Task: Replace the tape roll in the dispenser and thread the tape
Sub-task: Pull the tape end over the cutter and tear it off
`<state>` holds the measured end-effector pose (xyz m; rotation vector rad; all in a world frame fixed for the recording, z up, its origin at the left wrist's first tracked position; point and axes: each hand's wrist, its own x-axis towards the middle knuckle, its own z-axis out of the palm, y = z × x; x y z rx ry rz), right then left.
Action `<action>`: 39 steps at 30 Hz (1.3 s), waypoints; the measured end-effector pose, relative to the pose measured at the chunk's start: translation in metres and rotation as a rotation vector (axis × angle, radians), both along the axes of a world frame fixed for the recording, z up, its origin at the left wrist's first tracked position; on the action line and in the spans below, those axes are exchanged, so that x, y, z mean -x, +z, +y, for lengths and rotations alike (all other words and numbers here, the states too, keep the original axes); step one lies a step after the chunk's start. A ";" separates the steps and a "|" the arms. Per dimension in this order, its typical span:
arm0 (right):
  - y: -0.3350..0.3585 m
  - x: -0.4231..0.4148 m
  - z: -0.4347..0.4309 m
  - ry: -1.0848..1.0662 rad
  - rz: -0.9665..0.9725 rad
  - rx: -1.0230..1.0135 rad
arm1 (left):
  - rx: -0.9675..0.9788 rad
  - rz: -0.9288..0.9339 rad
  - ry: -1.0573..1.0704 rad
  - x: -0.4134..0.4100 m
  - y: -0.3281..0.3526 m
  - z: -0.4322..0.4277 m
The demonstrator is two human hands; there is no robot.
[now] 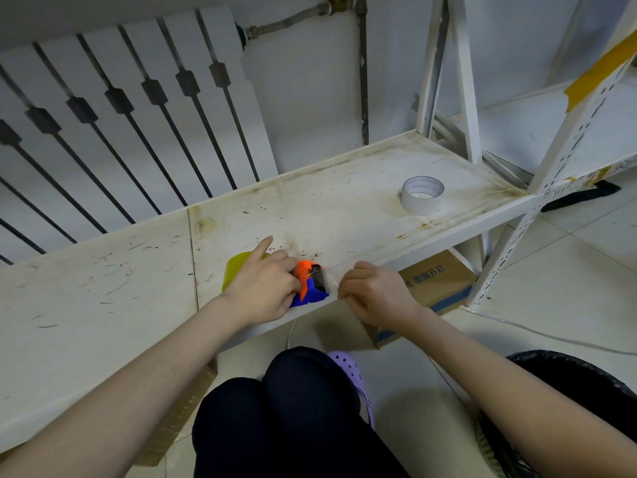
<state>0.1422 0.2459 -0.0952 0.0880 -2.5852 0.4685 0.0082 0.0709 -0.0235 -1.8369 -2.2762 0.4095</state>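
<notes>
Sitting on the white shelf (344, 208), the tape dispenser (310, 288) lies right between the two hands. It is orange and blue with a yellow roll (238, 270) at its back. The left hand (265, 291) is curled over the dispenser and holds it down, with one finger pointing out. The right hand (372, 294) is just beside the front, its fingers pinched shut on a thin clear strip of tape (333, 283). A white tape roll (422, 194) stands well apart, far past the right hand.

An orange-and-blue tape dispenser (310, 284) is seen at the shelf's front edge, partly covered. A yellowish tape roll (238, 269) is mounted behind. A white spent core (422, 194) lies flat, well apart.
</notes>
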 end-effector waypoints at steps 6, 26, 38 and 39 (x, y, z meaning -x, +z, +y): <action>0.006 0.003 -0.004 -0.438 -0.180 0.627 | -0.158 -0.189 0.189 -0.006 0.007 0.010; -0.001 0.028 -0.024 -0.489 -0.207 1.197 | 0.110 -0.180 0.375 -0.007 -0.001 0.050; 0.023 0.020 -0.025 -0.519 -0.036 1.055 | -0.080 -0.299 0.388 -0.009 0.010 0.038; 0.025 0.020 -0.025 -0.526 -0.035 1.051 | -0.106 -0.314 0.389 -0.009 0.011 0.037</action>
